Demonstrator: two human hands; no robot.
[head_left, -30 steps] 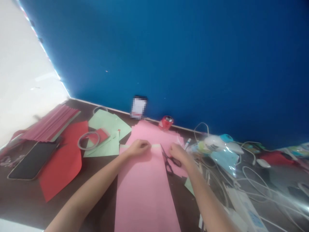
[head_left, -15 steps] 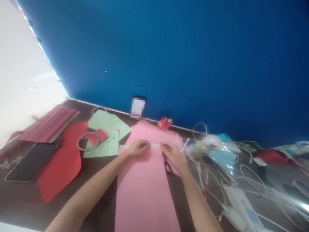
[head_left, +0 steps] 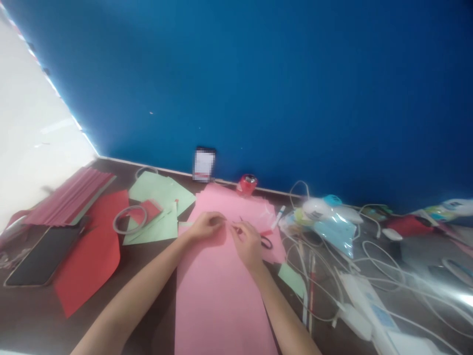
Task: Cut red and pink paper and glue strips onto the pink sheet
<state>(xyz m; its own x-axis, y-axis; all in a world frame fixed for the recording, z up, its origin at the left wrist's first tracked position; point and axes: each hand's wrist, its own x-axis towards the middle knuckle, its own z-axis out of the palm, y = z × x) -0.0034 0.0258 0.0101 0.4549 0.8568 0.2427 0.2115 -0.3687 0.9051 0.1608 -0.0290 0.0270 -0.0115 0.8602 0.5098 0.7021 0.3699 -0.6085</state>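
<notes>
The long pink sheet (head_left: 221, 301) lay flat, its long axis pointing towards the counter's (head_left: 135, 266) far edge. Near its far end, work seemed unfinished, the remainder unclear. There the left hand (head_left: 211, 225) and right hand (head_left: 247, 240) curled, fingertips nearly together; any hold was indiscernible.

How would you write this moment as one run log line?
left hand: at far end of long pink paper | right hand: close beside left hand | scissors: partly hidden by right hand
</notes>
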